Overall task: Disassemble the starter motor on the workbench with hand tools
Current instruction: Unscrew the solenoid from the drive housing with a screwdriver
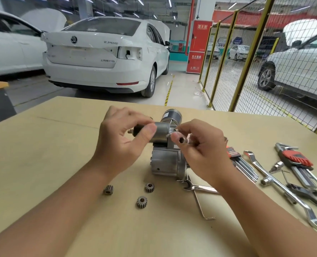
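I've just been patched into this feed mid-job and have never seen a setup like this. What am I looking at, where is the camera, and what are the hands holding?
There is no machine here: these are a person's two bare hands, filmed by one wide-angle camera worn on their head, looking forward and down. The starter motor stands on a tan workbench. The left hand grips the cylinder on top of it. The right hand holds a small tube-shaped tool; I cannot tell which kind. Three small gears lie loose in front. A spanner lies by the motor, and hex key sets and wrenches lie to the right. Cars are parked behind.
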